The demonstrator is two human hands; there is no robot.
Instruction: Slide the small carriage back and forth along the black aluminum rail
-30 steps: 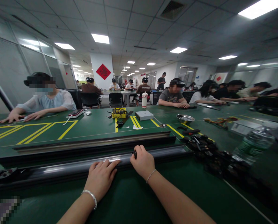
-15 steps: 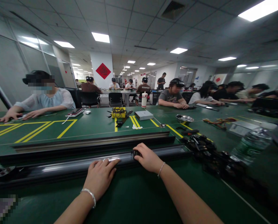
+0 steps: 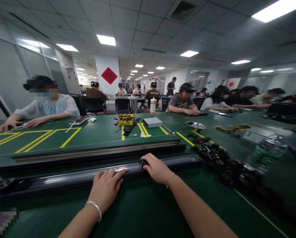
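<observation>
A long black rail (image 3: 71,175) with a shiny channel lies across the green table in front of me. My left hand (image 3: 105,188) rests on its near edge, fingers stretched over the channel. To the right of it, my right hand (image 3: 156,170) pinches a small black block (image 3: 144,163) sitting in the channel; most of the block is covered by the fingers. Small dark parts (image 3: 6,184) sit at the rail's left end. Just behind, a second black rail (image 3: 71,158) lies roughly parallel.
On the right, a heap of black parts (image 3: 233,168) stands beside a water bottle (image 3: 267,153). Farther back are a metal bowl (image 3: 196,125), a grey box (image 3: 152,122), a yellow box with cables (image 3: 125,119) and a white cup (image 3: 153,106). Several people sit around the tables.
Both hands keep their places on the rail and the block. The whole view has shifted very slightly; nothing else has visibly moved.
</observation>
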